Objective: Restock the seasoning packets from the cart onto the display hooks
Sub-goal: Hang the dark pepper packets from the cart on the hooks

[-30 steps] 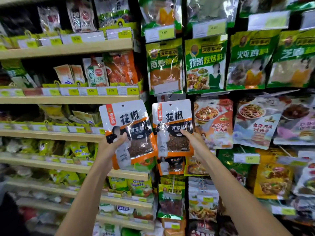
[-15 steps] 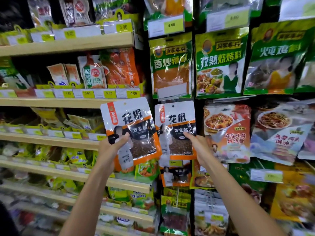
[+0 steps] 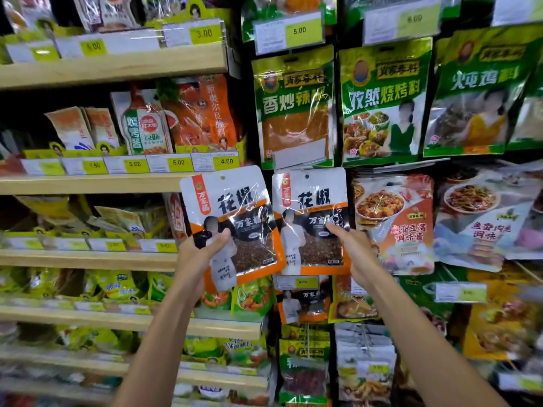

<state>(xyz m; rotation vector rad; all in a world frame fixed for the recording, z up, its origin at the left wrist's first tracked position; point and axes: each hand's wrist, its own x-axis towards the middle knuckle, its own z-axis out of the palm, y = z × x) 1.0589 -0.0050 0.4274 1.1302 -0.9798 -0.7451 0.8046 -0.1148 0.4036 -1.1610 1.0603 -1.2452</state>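
Observation:
My left hand (image 3: pixel 199 254) grips a white and orange peppercorn packet (image 3: pixel 235 201) by its lower left part, thumb across the front, and holds it up in front of the shelf end. A second, identical packet (image 3: pixel 311 207) hangs flat against the hook display just to the right. My right hand (image 3: pixel 352 248) pinches that packet at its right edge, the thumb on the dark band. Both packets show a small hang hole at the top. The hook itself is hidden behind the right packet. More of the same packets (image 3: pixel 304 304) hang lower down.
Wooden shelves (image 3: pixel 111 69) with yellow price tags fill the left side. Green seasoning bags (image 3: pixel 293 107) hang above the two packets, and noodle and tofu sauce packets (image 3: pixel 393 224) hang to the right. A price tag (image 3: pixel 296 282) sits just below the right packet.
The view has moved closer to the display and shifted a little. Both hands keep their hold on the two packets, which stay side by side at the same height.

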